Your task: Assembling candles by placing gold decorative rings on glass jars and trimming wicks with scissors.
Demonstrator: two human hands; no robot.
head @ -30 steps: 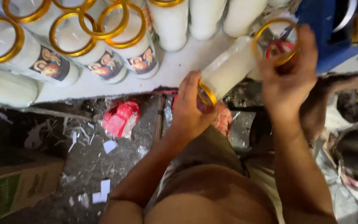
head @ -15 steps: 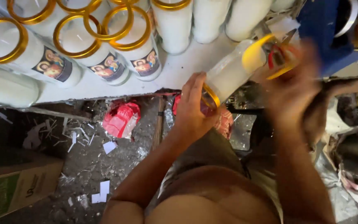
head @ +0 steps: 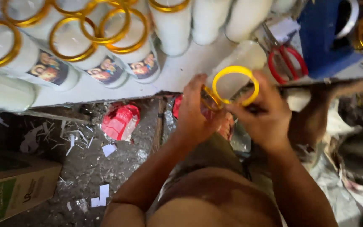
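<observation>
Yellow plastic ring (head: 235,85) is pinched by the right hand (head: 262,114) at the mouth of a white glass candle (head: 238,63), whose base is clasped by the left hand (head: 196,112).

We are seeing a glossy yellow plastic ring (head: 235,86) and a smooth, translucent glass candle jar (head: 240,59). Scissors (head: 284,56) are showing shiny metal blades and red plastic handles. The bench (head: 190,67) is looking matt white; a cardboard box (head: 13,191) is looking dull.
</observation>
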